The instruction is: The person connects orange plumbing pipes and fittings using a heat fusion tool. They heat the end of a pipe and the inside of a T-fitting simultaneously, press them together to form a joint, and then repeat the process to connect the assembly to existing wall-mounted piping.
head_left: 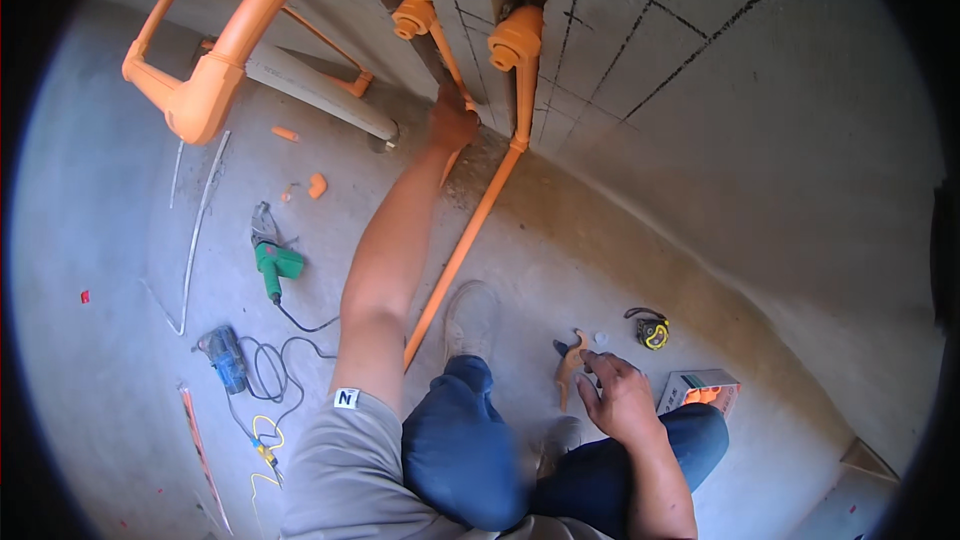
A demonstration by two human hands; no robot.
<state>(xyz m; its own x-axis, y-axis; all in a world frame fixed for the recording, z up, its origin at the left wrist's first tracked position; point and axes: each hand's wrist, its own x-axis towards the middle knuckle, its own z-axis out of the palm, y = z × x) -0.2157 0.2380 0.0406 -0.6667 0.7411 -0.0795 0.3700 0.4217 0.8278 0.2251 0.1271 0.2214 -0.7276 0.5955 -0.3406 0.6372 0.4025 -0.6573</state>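
Observation:
My left arm stretches forward to the foot of the wall, where my left hand (455, 122) closes round a thin orange pipe (451, 65) at its lower end; the fingers are partly hidden. My right hand (618, 395) hovers by my right knee with thumb and fingers apart. Just left of its fingertips is an orange-handled hand tool (569, 368), probably a pipe cutter; whether the fingers touch it I cannot tell. Beside the held pipe, a second orange pipe (465, 257) bends from the wall onto the floor, under an orange elbow fitting (515, 38).
A green pipe-welding tool (277, 262) and a blue power tool (224, 358) lie at left with cords. A tape measure (652, 331) and a box of orange fittings (712, 380) are at right. A thick orange pipe (250, 25) rises close at upper left, near a grey pipe (320, 92).

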